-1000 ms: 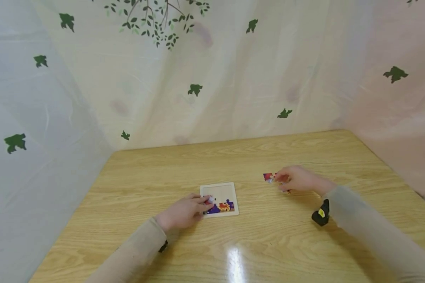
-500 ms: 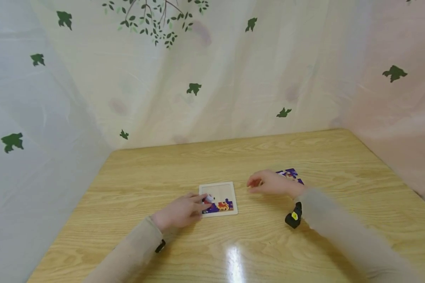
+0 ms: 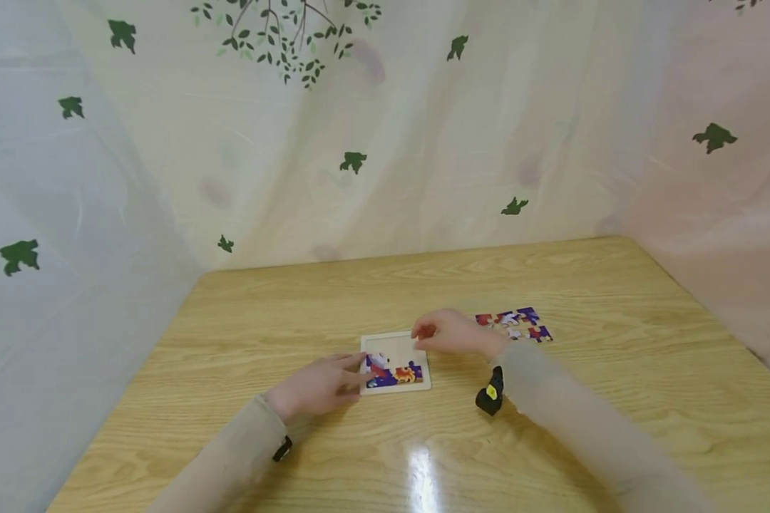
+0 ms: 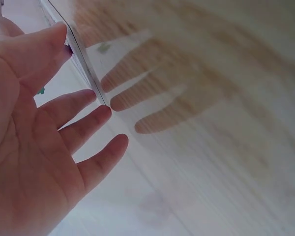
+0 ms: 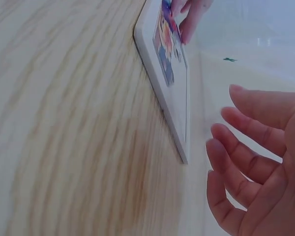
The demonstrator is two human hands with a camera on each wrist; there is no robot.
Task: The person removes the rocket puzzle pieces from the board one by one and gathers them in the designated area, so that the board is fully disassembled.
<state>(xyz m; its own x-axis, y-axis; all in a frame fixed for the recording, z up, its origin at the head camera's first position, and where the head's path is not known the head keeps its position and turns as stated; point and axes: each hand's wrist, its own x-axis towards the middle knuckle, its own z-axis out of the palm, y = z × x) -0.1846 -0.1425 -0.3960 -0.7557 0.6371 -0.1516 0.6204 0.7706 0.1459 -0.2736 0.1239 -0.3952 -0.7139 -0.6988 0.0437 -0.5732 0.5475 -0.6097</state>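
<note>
A square jigsaw tray [image 3: 394, 390] with a pale rim lies on the table, colourful puzzle pieces [image 3: 404, 373] filling its lower and left part. My left hand [image 3: 317, 385] rests at the tray's left side, its fingers straight and some fingertips over the left pieces. In the left wrist view that hand [image 4: 49, 128] has its fingers spread along the tray edge [image 4: 88, 69]. Above the tray's upper right corner hovers my right hand [image 3: 455, 333], fingers loosely bent. The right wrist view shows that hand [image 5: 255, 157] beside the tray [image 5: 160, 93], with nothing visible between its fingers.
Several loose puzzle pieces [image 3: 527, 315] lie on the wooden table [image 3: 282, 306] to the right of the tray, partly behind the right hand. A pale curtain [image 3: 411, 206] with leaf and bird prints stands behind the table and along both sides.
My right hand has moved left from the loose pieces to the tray's upper right corner, uncovering those pieces. The left hand has stayed at the tray, shifting slightly left.
</note>
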